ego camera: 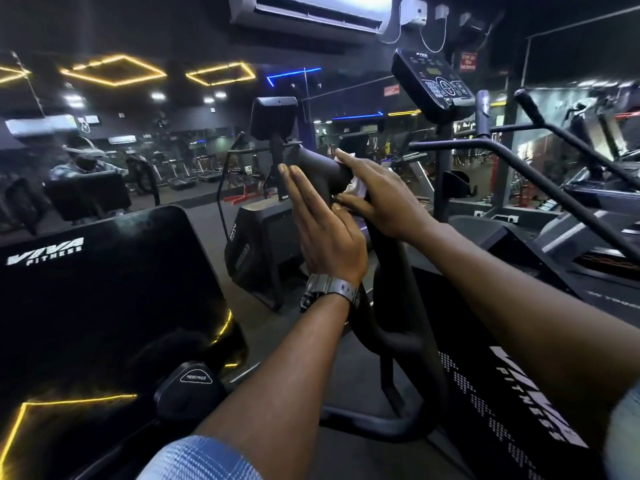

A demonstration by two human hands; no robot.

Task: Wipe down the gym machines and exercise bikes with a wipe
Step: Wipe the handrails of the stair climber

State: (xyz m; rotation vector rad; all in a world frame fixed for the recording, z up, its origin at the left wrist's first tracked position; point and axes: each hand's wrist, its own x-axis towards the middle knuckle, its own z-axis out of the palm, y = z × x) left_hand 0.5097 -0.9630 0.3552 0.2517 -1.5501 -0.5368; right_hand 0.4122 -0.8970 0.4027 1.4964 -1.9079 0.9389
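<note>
A: Where's the wipe (358, 188)?
B: Centre of the frame, a white scrap under the right hand (377, 199). It sits between that palm and the black handlebar (322, 169) of the exercise bike (398, 306); only a small fold shows below the index finger and above the thumb.
A: Right fingers?
B: Curled over the bar's top, thumb tucked underneath, pinning the wipe against the bar.
A: Left hand (322, 230)?
B: Fingers straight and together, pointing toward the top of the frame, laid flat against the near side of the same bar. It holds nothing. Grey watch (330, 289) on that wrist.
A: Which way does the bar run?
B: Long axis rises from the lower centre of the frame, then bends toward the upper left, with its end pointing at a small console (275, 117). The wipe wraps around it at the bend; its own shape cannot be made out.
A: Anything else?
B: Glossy black "VIVA FITNESS" panel (104, 289) at lower left, resistance knob (195, 379) below it.
</note>
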